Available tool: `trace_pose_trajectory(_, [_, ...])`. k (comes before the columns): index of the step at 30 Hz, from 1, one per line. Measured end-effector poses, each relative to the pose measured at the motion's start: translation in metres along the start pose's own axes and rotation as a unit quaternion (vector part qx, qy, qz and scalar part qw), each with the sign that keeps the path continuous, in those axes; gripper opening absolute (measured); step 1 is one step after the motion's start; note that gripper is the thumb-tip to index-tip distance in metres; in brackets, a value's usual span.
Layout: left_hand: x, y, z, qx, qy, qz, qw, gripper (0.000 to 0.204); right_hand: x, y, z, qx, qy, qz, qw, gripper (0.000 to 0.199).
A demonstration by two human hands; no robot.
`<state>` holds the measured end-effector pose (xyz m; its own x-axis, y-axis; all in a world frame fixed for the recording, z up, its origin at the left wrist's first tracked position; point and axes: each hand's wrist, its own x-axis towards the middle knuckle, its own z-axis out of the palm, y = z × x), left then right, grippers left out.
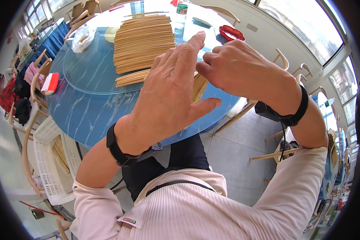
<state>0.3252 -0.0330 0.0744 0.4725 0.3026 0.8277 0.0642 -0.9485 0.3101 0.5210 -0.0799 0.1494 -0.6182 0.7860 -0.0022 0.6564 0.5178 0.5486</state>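
My left hand (164,92) is raised over the near side of the table, its fingers stretched out together and the thumb apart. Close to its fingertips, my right hand (236,66) is curled closed. Whatever it may grip is hidden behind the fingers. A tan wooden-looking thing (199,86) shows partly between and below the hands; its full shape is covered. Beyond my left hand lies a wide pile of pale wooden chopsticks (142,40) in rows on the glass turntable (92,80). A smaller row of chopsticks (131,78) lies at the pile's near edge, partly behind my left hand.
Behind the pile stand a clear bottle (181,20) and a red scalloped dish (231,33). A plastic bag (83,39) and a red-and-white packet (50,83) lie to the left on the blue table (80,120). A white basket (48,144) holding sticks stands left of me, among wooden chairs.
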Motion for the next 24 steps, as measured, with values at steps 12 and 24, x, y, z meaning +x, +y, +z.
trace_pose_trajectory(12, [-0.059, -0.013, -0.01, -0.471, -0.109, -0.38, 0.789, 0.023, -0.017, -0.048, 0.037, 0.304, 0.372, 0.187, 0.857, 0.079])
trace_pose_trajectory(24, [-0.092, 0.019, 0.018, -0.611, 0.086, -0.39, 0.683, 0.043, -0.032, -0.184, 0.077, 0.88, 0.091, 0.213, 0.414, 0.038])
